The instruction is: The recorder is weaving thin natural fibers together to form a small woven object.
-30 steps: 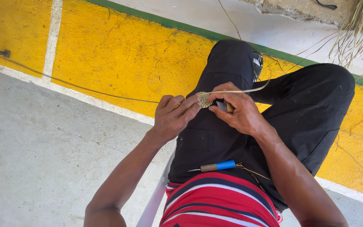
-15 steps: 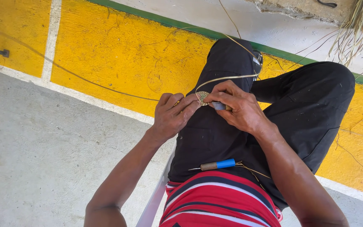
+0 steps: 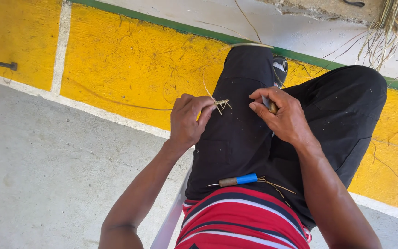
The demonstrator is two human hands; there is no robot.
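Here we pinch the small woven straw knot (image 3: 222, 104) in our left hand (image 3: 187, 121) above the black trousers (image 3: 236, 138), our right hand (image 3: 282, 115) curled on a small tool; seemingly mid-weave, the next move needs another strand fed in.

Single head view, looking steeply down, close over lap

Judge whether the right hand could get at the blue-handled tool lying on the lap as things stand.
Probably yes: the blue-handled tool lies uncovered on the lap, just beneath the right hand, though that hand already grips a small object.
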